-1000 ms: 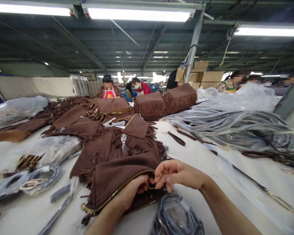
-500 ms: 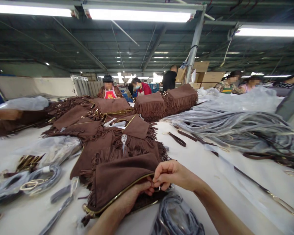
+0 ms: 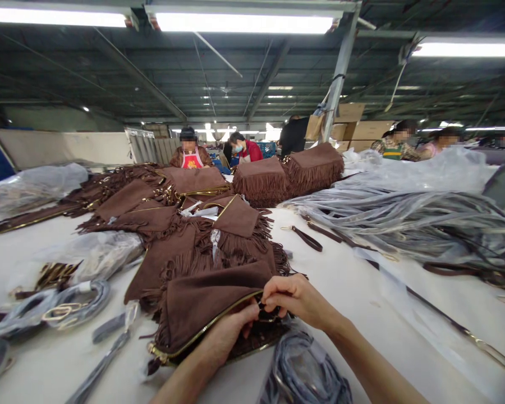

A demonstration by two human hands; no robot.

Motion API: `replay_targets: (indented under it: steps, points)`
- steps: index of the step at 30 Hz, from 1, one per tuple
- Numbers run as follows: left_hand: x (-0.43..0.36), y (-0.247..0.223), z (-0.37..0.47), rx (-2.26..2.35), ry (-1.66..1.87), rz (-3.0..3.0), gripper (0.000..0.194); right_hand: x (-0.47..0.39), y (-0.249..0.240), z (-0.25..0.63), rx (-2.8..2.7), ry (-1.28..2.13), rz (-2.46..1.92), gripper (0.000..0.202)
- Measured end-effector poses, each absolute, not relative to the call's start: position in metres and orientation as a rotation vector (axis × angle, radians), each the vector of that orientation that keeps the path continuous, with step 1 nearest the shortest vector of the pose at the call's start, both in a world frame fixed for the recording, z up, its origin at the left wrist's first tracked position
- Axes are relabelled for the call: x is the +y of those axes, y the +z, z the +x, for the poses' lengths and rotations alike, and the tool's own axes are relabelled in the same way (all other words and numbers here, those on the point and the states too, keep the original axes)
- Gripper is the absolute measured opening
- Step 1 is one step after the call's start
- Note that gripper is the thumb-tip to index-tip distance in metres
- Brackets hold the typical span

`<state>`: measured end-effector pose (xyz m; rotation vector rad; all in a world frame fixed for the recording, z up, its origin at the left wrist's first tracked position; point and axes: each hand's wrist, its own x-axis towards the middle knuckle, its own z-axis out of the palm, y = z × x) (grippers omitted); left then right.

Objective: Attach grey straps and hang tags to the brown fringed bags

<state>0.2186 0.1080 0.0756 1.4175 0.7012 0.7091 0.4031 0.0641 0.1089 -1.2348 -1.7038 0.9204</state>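
Observation:
A brown fringed bag (image 3: pixel 219 289) lies in front of me with its gold zipper (image 3: pixel 206 328) undone. My left hand (image 3: pixel 235 325) reaches into the mouth of the bag, its fingers curled near the right end and partly covered. Beside it, my right hand (image 3: pixel 294 297) pinches at the bag's right corner, where a small metal fitting shows below the fingers. What either hand holds is too small and hidden to make out. A coiled strap in grey wrapping (image 3: pixel 305 370) lies just under my right wrist.
More fringed bags (image 3: pixel 235 216) are heaped ahead, with stacked ones (image 3: pixel 261 179) behind. Long wrapped straps (image 3: pixel 404 219) cover the right side. On the left lie coiled straps (image 3: pixel 78 303) and a plastic bag (image 3: pixel 113 252). Several people work across the table (image 3: pixel 353 348).
My fingertips have drawn slightly apart at the bag's corner, and more metal shows between them. Another person's arm at the left edge has gone from view. The view has shifted slightly.

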Motion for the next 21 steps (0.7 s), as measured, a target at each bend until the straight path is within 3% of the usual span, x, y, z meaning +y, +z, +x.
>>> replay_targets:
  steps: [6, 14, 21]
  points:
    - [0.11, 0.076, 0.218, 0.678, 0.707, 1.433, 0.024, 0.068, 0.101, 0.394, -1.621, 0.944, -1.16, 0.002]
    - [0.11, 0.07, 0.219, 0.714, 0.767, 1.386, 0.02, 0.072, 0.082, 0.395, -1.503, 0.998, -1.147, 0.021]
    - [0.111, 0.065, 0.221, 0.807, 0.749, 1.308, 0.026, 0.074, 0.084, 0.395, -1.742, 0.72, -1.184, 0.018]
